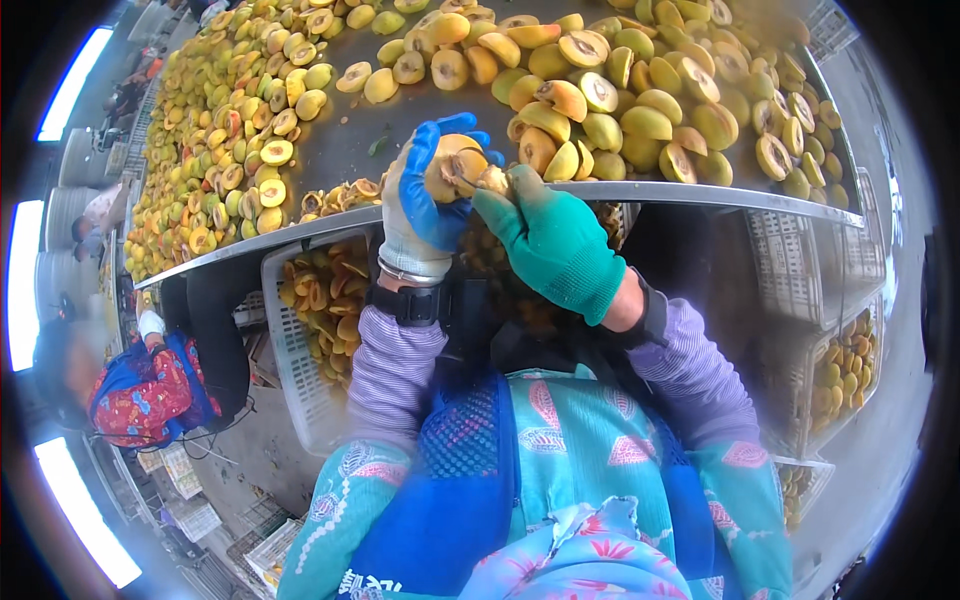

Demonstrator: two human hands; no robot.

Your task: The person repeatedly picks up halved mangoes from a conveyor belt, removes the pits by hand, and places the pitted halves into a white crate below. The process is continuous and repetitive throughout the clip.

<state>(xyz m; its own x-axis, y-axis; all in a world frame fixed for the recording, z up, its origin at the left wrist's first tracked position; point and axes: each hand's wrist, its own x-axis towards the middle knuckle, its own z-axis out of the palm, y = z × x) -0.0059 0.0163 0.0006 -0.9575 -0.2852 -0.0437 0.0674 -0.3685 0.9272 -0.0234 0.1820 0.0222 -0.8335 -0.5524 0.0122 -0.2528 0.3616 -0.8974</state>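
Observation:
My left hand (425, 195), in a white glove with blue-coated fingers, is closed round a yellow peach half (452, 165) above the metal edge of the table. Close against that fruit is my right hand (550, 235) in a green glove, its thumb and fingers pinched together. A small pale piece (492, 180) shows at its fingertips, and a thin dark tip touches the cut side of the peach. What the right hand grips is mostly hidden by the glove. Halved peaches (640, 105), some with brown pit hollows, lie just beyond my hands.
The metal table (400, 130) carries more peach halves (230, 150) at the left. Below its edge, a white crate (300, 370) holds peach pieces. Stacked crates (790, 260) stand at right, one with fruit. At left sits another person (150, 390) in a red patterned sleeve.

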